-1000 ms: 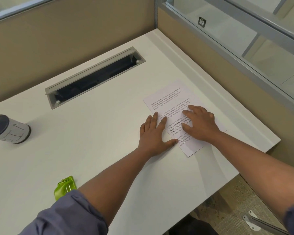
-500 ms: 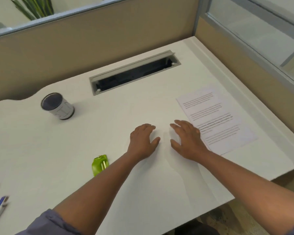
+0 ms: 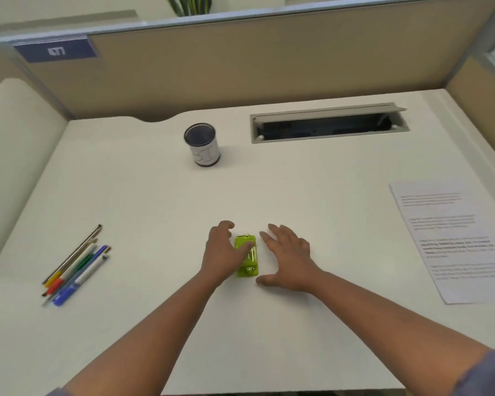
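Note:
A small translucent green stapler-like object (image 3: 251,265) lies on the white desk (image 3: 283,190), in the middle near me. My left hand (image 3: 220,252) sits at its left side, thumb lying across its top and fingers loosely curled past its far left corner. To the object's right, my right hand (image 3: 290,258) hovers low with fingers spread and straight, a small gap away from it. A printed sheet of paper (image 3: 452,241) lies flat at the right edge of the desk, away from both hands.
A mesh pen cup (image 3: 203,145) stands upright at mid-back. Several pens and pencils (image 3: 75,267) lie in a bundle at the left. An open cable slot (image 3: 326,125) is set into the desk at the back right. Beige partition walls (image 3: 240,67) enclose the desk.
Both hands left the sheet of paper and moved left across the desk to the green object. My view swung left, bringing the pens into sight.

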`<state>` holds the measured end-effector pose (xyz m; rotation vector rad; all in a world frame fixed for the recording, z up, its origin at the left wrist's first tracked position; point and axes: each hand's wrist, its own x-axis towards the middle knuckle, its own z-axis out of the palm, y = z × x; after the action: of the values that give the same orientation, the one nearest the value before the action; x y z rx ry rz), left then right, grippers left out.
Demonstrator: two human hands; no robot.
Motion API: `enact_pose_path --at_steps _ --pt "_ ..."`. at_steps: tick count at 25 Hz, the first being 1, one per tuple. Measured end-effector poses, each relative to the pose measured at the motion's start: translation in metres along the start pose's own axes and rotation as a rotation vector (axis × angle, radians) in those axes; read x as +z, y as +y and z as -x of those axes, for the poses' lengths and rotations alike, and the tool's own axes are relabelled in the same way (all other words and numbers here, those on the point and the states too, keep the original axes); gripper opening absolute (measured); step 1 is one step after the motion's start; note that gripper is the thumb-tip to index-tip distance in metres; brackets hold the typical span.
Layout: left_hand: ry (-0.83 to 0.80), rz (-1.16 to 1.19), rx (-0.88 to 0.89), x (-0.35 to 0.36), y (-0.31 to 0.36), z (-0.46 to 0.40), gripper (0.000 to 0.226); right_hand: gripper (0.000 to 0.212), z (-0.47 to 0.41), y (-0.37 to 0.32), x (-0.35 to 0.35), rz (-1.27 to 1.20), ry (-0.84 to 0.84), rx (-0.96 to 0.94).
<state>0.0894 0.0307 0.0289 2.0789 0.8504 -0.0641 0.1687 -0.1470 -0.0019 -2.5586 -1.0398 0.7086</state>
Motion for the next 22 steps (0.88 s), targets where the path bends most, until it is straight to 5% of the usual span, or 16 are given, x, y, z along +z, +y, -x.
enact_pose_path --at_steps 4,22 --pt "-0.136 0.151 -0.159 -0.011 -0.013 -0.003 0.067 0.123 -0.012 -0.012 0.008 0.077 -0.031 0.059" --pt "-0.194 -0.160 -0.283 -0.016 0.000 -0.025 0.061 0.120 -0.016 -0.019 0.009 0.019 -0.069 0.126"
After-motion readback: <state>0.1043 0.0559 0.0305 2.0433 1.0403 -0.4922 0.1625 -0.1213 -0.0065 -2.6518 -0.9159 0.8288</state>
